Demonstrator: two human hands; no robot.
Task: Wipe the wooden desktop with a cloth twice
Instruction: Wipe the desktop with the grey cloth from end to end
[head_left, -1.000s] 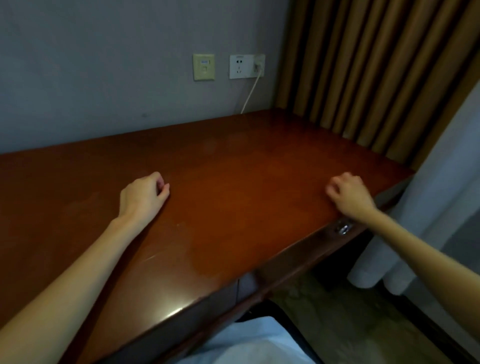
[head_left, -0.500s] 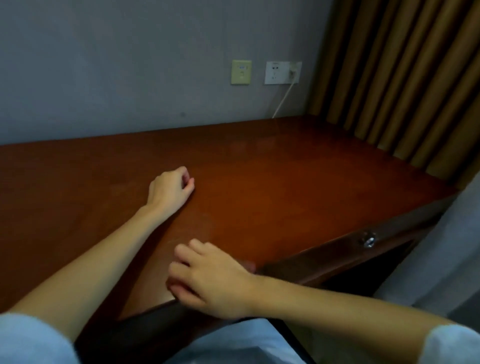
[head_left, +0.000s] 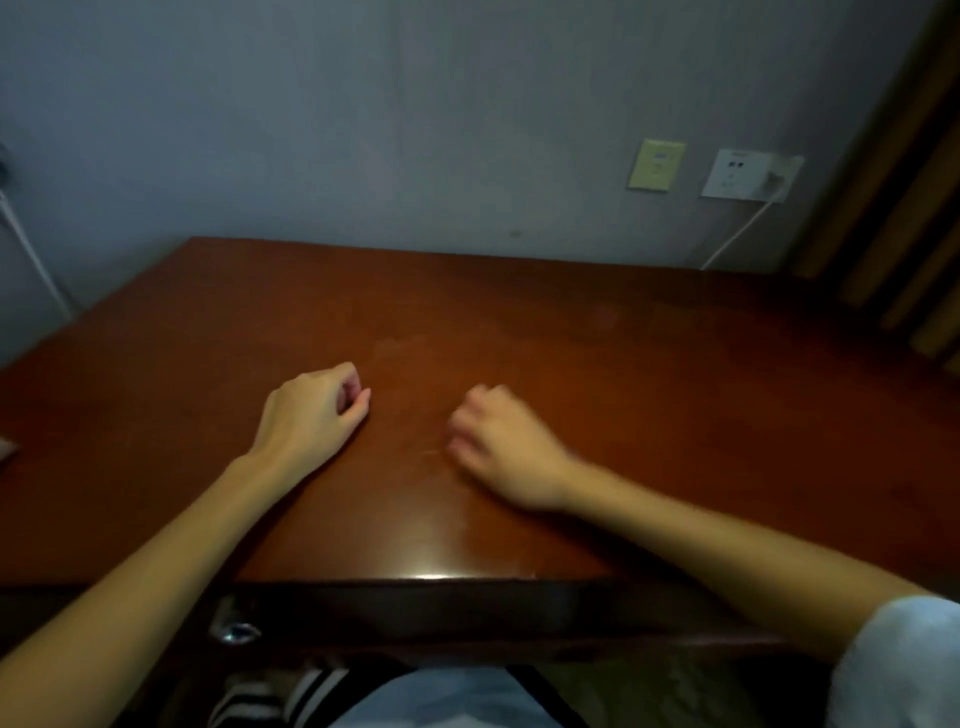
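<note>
1. We see the left hand loosely clenched, thumb against the forefinger, resting on the wooden desktop.
2. The right hand lies near it on the same surface. Its fingers are curled but blurred, so we cannot tell its grip.
3. The desktop spreads under both hands and reaches the wall.
4. On the wall beyond, we note a socket with a white cable, and a brown curtain to its right.
</note>
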